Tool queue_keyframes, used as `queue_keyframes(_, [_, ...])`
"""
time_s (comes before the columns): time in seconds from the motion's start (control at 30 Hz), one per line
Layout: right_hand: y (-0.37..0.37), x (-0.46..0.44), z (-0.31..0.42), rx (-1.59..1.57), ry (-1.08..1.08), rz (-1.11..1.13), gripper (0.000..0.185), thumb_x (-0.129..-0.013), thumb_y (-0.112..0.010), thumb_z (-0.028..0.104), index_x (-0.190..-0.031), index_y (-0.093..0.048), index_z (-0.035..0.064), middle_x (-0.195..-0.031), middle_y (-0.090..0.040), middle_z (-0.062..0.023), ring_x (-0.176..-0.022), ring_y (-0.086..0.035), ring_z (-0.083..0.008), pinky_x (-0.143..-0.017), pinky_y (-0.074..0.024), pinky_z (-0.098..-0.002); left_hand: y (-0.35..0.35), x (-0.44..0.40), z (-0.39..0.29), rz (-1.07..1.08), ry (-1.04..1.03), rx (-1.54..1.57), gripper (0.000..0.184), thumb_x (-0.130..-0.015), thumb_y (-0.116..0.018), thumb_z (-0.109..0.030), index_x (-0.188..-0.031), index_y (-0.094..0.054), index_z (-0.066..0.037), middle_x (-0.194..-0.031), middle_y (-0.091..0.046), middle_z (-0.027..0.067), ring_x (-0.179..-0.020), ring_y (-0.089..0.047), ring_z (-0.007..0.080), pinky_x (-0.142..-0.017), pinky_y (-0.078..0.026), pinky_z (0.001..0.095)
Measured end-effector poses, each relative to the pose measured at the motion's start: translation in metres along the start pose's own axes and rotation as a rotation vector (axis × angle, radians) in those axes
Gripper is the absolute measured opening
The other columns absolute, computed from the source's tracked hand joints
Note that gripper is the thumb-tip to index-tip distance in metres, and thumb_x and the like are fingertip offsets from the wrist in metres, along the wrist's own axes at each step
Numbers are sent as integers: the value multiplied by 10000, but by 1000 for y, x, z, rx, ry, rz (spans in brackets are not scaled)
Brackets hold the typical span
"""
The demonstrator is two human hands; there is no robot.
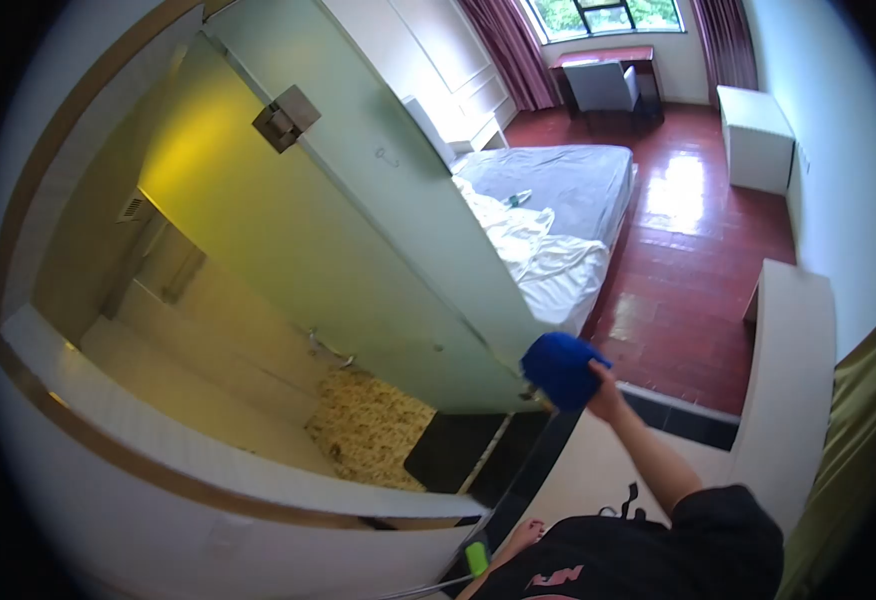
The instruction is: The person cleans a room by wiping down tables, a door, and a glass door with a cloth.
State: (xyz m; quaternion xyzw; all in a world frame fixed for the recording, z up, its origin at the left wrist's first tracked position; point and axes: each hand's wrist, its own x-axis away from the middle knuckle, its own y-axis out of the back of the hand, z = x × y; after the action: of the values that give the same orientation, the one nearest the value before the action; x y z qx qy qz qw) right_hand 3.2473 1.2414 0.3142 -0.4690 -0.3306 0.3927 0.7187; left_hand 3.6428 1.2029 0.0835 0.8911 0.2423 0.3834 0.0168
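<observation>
My right hand (603, 392) reaches forward and grips a blue cloth (561, 370). The cloth is at the free edge of the frosted glass door (408, 250), close to a small metal fitting (530, 394); whether it presses on the glass, I cannot tell. My left hand (528, 533) is low, near my body, and its fingers are too small to read. Beside my left wrist shows a bright green thing (476, 558) with a thin grey line running from it, its kind unclear.
Behind the glass is a shower area with a patterned floor (368, 425) and a metal hinge (286, 118) above. Beyond stand a bed (568, 175) with rumpled white sheets, a desk (608, 57) with a chair (601, 87), and a white cabinet (758, 140). A pale bench (788, 360) runs along the right.
</observation>
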Motion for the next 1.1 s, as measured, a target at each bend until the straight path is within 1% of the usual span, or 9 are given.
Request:
queue_keyframes(0.3, [93, 8, -45, -106, -200, -266, 530, -1029, -451, 329, -1444, -412, 0, -1439, -509, -186, -1322, -502, -346, -1161, -333, -498, 22, -117, -67, -25, -71, -166, 220, -938, -597, -150, -1129, -606, -42, -873, -676, 88, -751, -658, 153, -657, -541, 308])
queue_keyframes(0.43, [88, -35, 29, 66, 148, -423, 504, -1034, -460, 308, -1421, -426, -13, -1396, -536, -179, -1268, -548, -321, -1102, -413, -469, 51, -167, -92, -70, -101, 2, 252, -875, -643, -201, -1067, -665, -38, -890, -690, 95, -765, -667, 172, -678, -546, 334])
queue_keyframes(0.53, [5, -103, 91, 374, 355, -546, 509, -1020, -494, 291, -1424, -422, -10, -1376, -550, -186, -1287, -531, -298, -1113, -392, -452, 80, -203, -110, -49, -21, -131, 265, -845, -667, -257, -992, -685, -38, -874, -699, 111, -793, -678, 189, -692, -547, 348])
queue_keyframes(0.6, [-74, -149, 114, 917, 497, -626, 437, -990, -536, 170, -1385, -468, -4, -1264, -597, -124, -1127, -614, -243, -964, -486, -343, 100, -232, -125, 30, 37, -228, 271, -845, -657, -275, -964, -694, -35, -885, -713, 130, -819, -691, 230, -722, -551, 373])
queue_keyframes(0.7, [-163, -229, 112, 1466, 1197, -12, 574, -856, -609, -21, -1404, -440, -30, -1427, -482, -218, -1346, -463, -338, -1106, -361, -401, 114, -289, -156, -90, -19, -268, 276, -864, -632, -273, -981, -685, -29, -951, -718, 180, -892, -704, 320, -786, -549, 409])
queue_keyframes(0.73, [-213, -241, 107, 1626, 1224, 207, 648, -793, -624, -31, -1414, -439, -18, -1493, -399, -247, -1422, -358, -386, -1156, -285, -456, 119, -299, -170, -115, -109, -215, 267, -876, -627, -262, -997, -676, -30, -970, -711, 194, -917, -701, 332, -801, -546, 410])
queue_keyframes(0.83, [-260, -306, 63, 1784, 1161, 554, 720, -730, -672, 130, -1412, -467, 26, -1494, -395, -236, -1411, -344, -435, -1165, -265, -502, 146, -307, -268, -228, -373, -87, 231, -916, -606, -212, -1043, -646, -23, -958, -705, 195, -906, -699, 321, -806, -538, 393])
queue_keyframes(0.93, [-255, -365, 17, 1848, 1104, 671, 725, -713, -707, 184, -1395, -500, 51, -1481, -404, -234, -1403, -351, -441, -1148, -268, -542, 169, -249, -378, -351, -536, -19, 200, -942, -581, -168, -1063, -633, -17, -952, -694, 182, -891, -689, 308, -792, -531, 381])
queue_keyframes(1.1, [-257, -411, 11, 1572, 1448, 602, 681, -734, -734, 298, -1364, -554, 114, -1473, -414, -223, -1366, -395, -419, -1102, -267, -578, 198, -165, -489, -772, -806, -34, 122, -933, -579, -83, -1027, -631, -25, -913, -654, 147, -885, -661, 304, -802, -516, 382])
